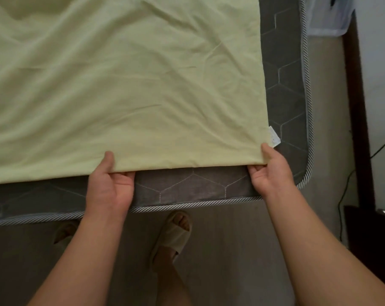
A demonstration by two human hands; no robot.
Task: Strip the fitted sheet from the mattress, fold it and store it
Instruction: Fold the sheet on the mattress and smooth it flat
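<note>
The pale yellow-green sheet (125,85) is being supported, flat and lightly creased, by the top of the grey mattress (193,186). Its near and right edges are lying short of the mattress borders, so strips of hexagon-quilted fabric are being left uncovered along both. The near edge is being pinched by both hands. The left hand (111,180) is being held with its thumb on top of the cloth and its fingers curled under the hem, and the right hand (271,168) is being held the same way at the sheet's near right corner. A small white label (274,136) is being shown at that corner, just beyond the right thumb. The mattress rim is being traced by striped piping (187,205). Below it, on the floor (231,250), pale slippers are being worn, and one slipper (179,230) is being seen between the forearms. At the right, a dark cable (342,195) is being seen running down beside dark furniture (357,129).
</note>
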